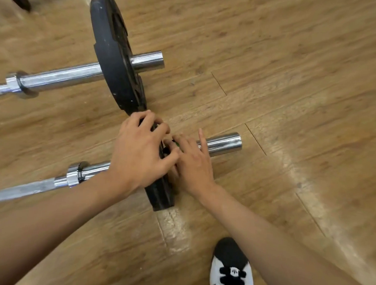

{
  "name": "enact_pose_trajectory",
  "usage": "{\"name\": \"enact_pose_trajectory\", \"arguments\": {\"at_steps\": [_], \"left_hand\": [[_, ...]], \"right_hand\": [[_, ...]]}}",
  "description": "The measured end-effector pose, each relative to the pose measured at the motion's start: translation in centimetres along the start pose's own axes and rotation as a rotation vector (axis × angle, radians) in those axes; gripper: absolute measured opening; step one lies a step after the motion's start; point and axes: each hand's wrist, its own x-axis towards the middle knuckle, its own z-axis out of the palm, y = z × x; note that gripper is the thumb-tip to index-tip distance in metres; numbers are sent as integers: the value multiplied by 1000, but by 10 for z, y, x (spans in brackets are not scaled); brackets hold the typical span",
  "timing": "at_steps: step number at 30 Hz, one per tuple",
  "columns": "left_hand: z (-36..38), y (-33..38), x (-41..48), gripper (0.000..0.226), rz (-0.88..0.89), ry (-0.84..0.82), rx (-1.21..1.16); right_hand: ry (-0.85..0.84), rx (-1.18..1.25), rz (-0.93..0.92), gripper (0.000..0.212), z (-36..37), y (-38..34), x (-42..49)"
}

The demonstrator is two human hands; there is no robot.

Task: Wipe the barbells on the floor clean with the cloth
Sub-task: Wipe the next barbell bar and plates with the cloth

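Down low, left hand [139, 155] gripping near barbell plate [161, 197], right hand [193, 166] fingers straight, spread against it

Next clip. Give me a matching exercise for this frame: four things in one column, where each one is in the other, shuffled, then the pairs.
Things
1. left hand
2. right hand
3. far plate
4. shoe

Places
A. at the bottom edge of the picture, on the floor
B. standing on edge on the far bar, untouched
C. fingers curled over the rim of the near plate
D. over the short shiny end of the near bar, just right of its plate

Pairs: 1-C, 2-D, 3-B, 4-A
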Motion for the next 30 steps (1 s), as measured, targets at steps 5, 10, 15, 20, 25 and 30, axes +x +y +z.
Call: {"name": "enact_pose_trajectory", "arguments": {"at_steps": [5,10,15,20,25,30], "left_hand": [[-4,0,0,63,-2,-31,-9],[-3,0,0,65,-16,-22,-32],[-5,1,1,64,-35,-20,-26],[-3,3,-1,60,-34,-18,-13],[-3,2,-2,59,-43,-25,-25],[-3,2,-2,59,-50,-30,-50]], "right_hand": [[158,-56,109,35,-13,55,-19],[211,-108,380,31,-15,46,-13],[46,-1,64,39,-6,5,2],[120,-5,31,35,-8,18,-12],[125,-20,20,33,-5,22,-10],[217,-41,279,33,-8,45,-8]]}}
